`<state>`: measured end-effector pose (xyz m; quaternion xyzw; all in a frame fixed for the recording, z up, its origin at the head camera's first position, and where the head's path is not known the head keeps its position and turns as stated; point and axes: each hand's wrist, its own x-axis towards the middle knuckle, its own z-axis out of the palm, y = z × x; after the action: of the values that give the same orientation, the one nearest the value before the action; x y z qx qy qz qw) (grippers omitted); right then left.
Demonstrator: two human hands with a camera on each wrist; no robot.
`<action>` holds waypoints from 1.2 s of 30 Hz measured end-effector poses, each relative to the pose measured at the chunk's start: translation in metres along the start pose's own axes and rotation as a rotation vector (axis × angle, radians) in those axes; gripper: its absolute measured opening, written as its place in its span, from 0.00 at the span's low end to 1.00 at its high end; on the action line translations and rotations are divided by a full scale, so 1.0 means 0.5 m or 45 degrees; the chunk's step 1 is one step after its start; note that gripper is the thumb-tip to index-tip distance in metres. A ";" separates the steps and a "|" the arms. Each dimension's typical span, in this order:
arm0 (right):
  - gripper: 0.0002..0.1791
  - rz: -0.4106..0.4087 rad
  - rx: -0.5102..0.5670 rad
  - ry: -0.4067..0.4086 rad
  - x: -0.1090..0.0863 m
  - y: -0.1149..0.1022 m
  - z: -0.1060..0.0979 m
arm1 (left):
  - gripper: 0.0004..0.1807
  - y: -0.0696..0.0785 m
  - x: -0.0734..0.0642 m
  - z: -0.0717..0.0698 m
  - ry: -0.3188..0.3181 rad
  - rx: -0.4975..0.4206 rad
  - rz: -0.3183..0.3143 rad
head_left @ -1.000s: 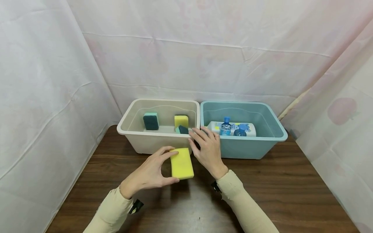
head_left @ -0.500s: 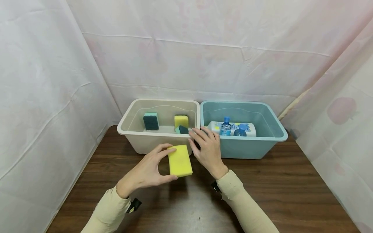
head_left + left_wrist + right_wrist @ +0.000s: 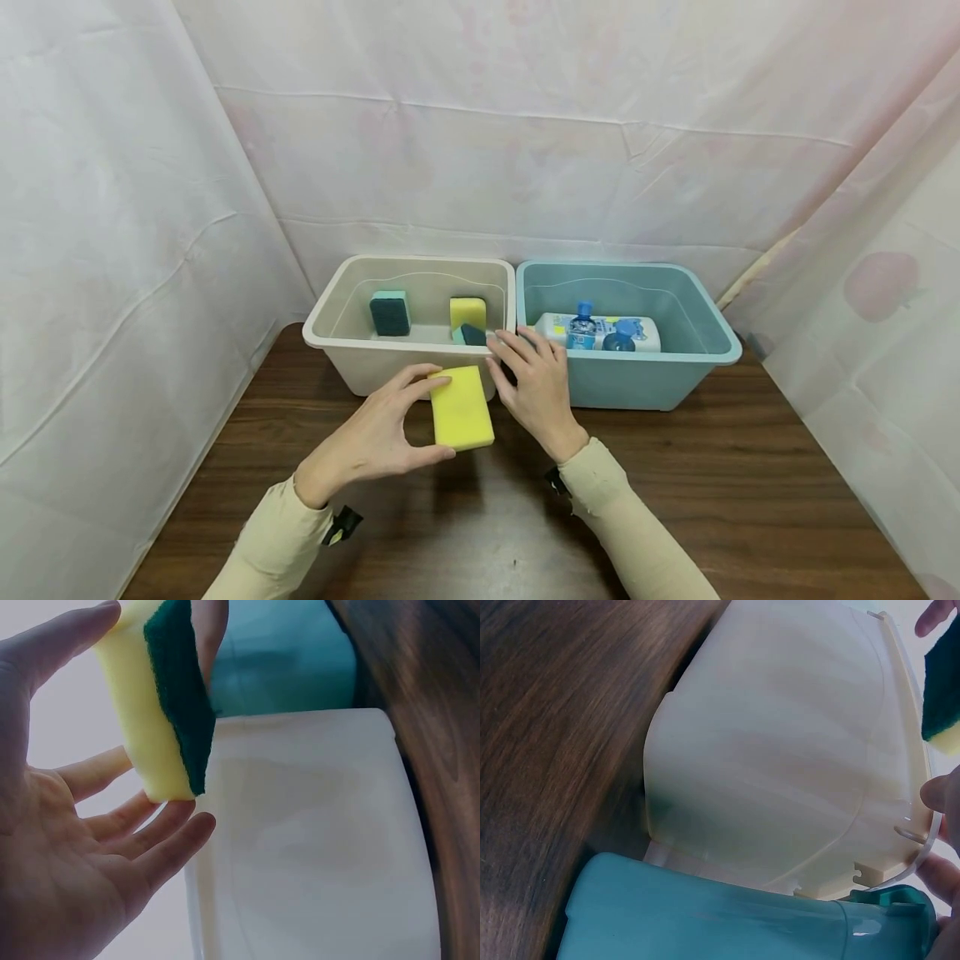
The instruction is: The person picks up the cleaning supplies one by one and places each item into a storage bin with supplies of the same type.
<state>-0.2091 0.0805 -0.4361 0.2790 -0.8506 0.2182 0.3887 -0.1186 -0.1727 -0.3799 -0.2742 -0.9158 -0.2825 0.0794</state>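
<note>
My left hand (image 3: 375,433) holds a yellow kitchen sponge (image 3: 461,408) between thumb and fingertips, raised in front of the beige bin (image 3: 352,358). In the left wrist view the sponge (image 3: 142,705) shows a dark green scouring layer facing away from the palm. My right hand (image 3: 536,387) rests with its fingertips on the rims where the beige bin meets the blue bin (image 3: 637,383). Within the beige bin are a teal sponge with a dark green face (image 3: 391,317), a yellow sponge (image 3: 467,312) and a partly hidden teal-and-dark sponge (image 3: 472,335).
Inside the blue bin, two blue-capped bottles, one (image 3: 581,333) left of the other (image 3: 621,339), stand before a white printed container (image 3: 551,325) lying lengthwise. Both bins sit side by side on a dark wooden table (image 3: 720,467), with pale curtains (image 3: 480,167) behind and at the sides.
My left hand has carried the sponge slightly up and to the left in the head view, closer to the beige bin's front. The right hand has stayed in place.
</note>
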 end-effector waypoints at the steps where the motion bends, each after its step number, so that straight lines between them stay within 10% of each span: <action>1: 0.17 -0.001 -0.002 -0.001 0.000 0.000 -0.001 | 0.49 0.000 0.000 -0.001 0.000 -0.002 -0.002; 36: 0.17 0.005 -0.012 -0.012 0.000 0.000 -0.001 | 0.50 0.019 0.038 -0.065 0.129 -0.008 -0.001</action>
<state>-0.2089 0.0805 -0.4357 0.2766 -0.8539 0.2134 0.3858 -0.1296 -0.1756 -0.3430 -0.2593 -0.9099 -0.2988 0.1246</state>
